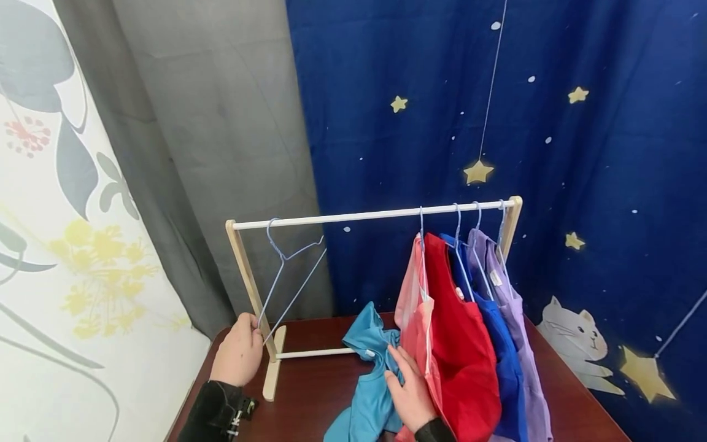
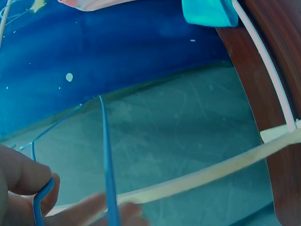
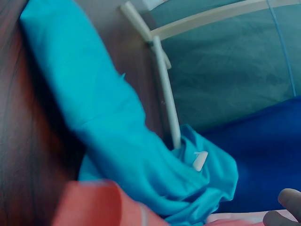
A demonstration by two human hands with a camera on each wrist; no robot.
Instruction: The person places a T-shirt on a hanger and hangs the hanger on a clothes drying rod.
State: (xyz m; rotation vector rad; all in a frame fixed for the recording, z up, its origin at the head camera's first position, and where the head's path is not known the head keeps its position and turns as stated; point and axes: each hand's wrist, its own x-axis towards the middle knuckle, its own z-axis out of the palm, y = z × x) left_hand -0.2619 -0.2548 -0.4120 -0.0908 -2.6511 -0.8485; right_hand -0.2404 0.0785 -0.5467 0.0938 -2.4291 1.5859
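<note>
My left hand (image 1: 239,351) pinches the lower corner of a light blue wire hanger (image 1: 295,296), its hook over the rack's top bar (image 1: 353,217) near the left end. No garment is on this hanger, and it tilts up to the right. In the left wrist view, thumb and finger close around the bent wire. My right hand (image 1: 411,393) has its fingers extended between a crumpled teal garment (image 1: 369,393) and a pink garment (image 1: 410,319) on a hanger. The teal garment lies over the rack's lower bar and the table, a white tag (image 3: 200,161) showing.
Red (image 1: 464,356), blue (image 1: 504,362) and purple (image 1: 521,344) garments hang packed together on the rack's right side. A wooden post (image 1: 247,276) and foot (image 1: 274,365) stand beside my left hand. Behind the dark red table (image 1: 309,393) hang grey and blue curtains.
</note>
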